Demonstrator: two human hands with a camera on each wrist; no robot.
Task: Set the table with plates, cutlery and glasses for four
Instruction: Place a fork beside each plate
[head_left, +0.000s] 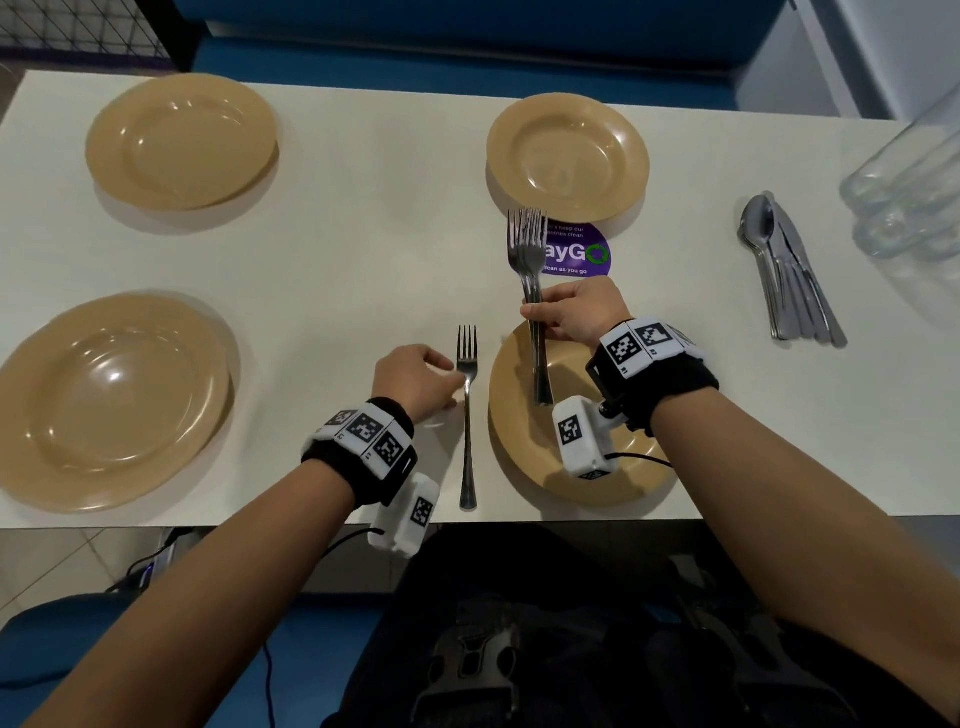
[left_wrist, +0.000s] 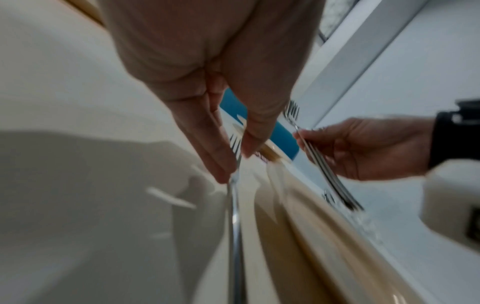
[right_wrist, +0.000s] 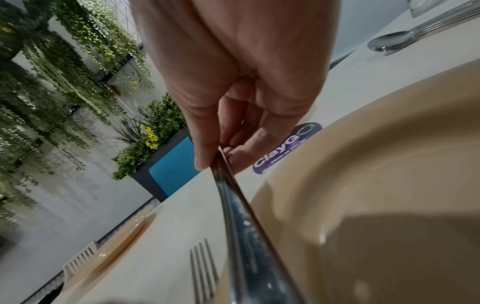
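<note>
Four tan plates lie on the white table (head_left: 363, 218): near right (head_left: 519, 452), near left (head_left: 114, 400), far left (head_left: 182, 140), far right (head_left: 569, 156). A single fork (head_left: 468, 447) lies on the table just left of the near right plate, tines pointing away. My left hand (head_left: 457, 376) pinches its neck between thumb and forefinger, which the left wrist view shows on the fork (left_wrist: 235, 226). My right hand (head_left: 540, 317) grips a bundle of forks (head_left: 527, 244) above the near right plate's far rim, with the handles (right_wrist: 246, 226) running back over the plate (right_wrist: 389, 185).
A pile of spoons and knives (head_left: 789, 280) lies at the right of the table, with clear glasses (head_left: 909, 182) stacked beyond it at the edge. A purple sticker (head_left: 576, 254) sits between the two right plates. Blue seating runs along the far side.
</note>
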